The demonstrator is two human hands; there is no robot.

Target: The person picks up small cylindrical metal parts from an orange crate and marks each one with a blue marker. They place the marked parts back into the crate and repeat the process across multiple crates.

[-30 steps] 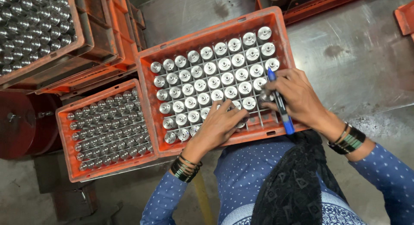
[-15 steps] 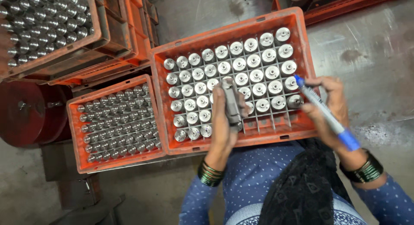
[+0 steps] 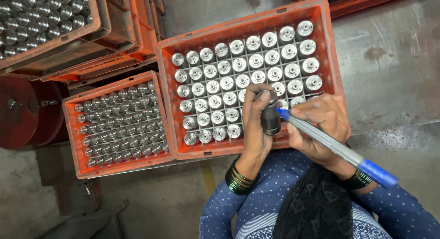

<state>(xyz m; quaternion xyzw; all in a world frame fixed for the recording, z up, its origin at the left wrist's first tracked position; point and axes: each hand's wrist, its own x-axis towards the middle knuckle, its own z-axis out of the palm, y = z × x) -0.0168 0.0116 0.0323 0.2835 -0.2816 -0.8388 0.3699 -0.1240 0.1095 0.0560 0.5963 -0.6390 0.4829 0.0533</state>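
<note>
1. Here, the left hand (image 3: pixel 255 124) is wrapping its fingers around a dark metal cylinder (image 3: pixel 271 113), gripping it upright above the near edge of the large orange crate (image 3: pixel 330 60), with the thumb lying along the part's top at about 12 o'clock.
2. The right hand (image 3: pixel 321 124) is pinching a blue marker pen (image 3: pixel 334 147) between thumb and fingers, the tip touching or nearly touching the cylinder's upper right side; the pen's capped end is pointing out toward 4 o'clock.
3. The crate is holding rows of silver, round-topped metal parts (image 3: pixel 256 60) standing in a divider grid; the cells at its near right corner, under the hands, are hidden.
4. At 9 o'clock a smaller orange crate (image 3: pixel 73 129) is sitting just beside the large one, packed with smaller silver pieces, and more stacked crates (image 3: pixel 114 42) are lying at 10 o'clock.
5. To mark well, I judge the left hand should be keeping the cylinder steady and turned so the target face is meeting the tip squarely, fingers clear of the ink.
6. The pen is probably best moved in a short, light stroke, since a smooth metal surface is likely to smear if rubbed.
</note>
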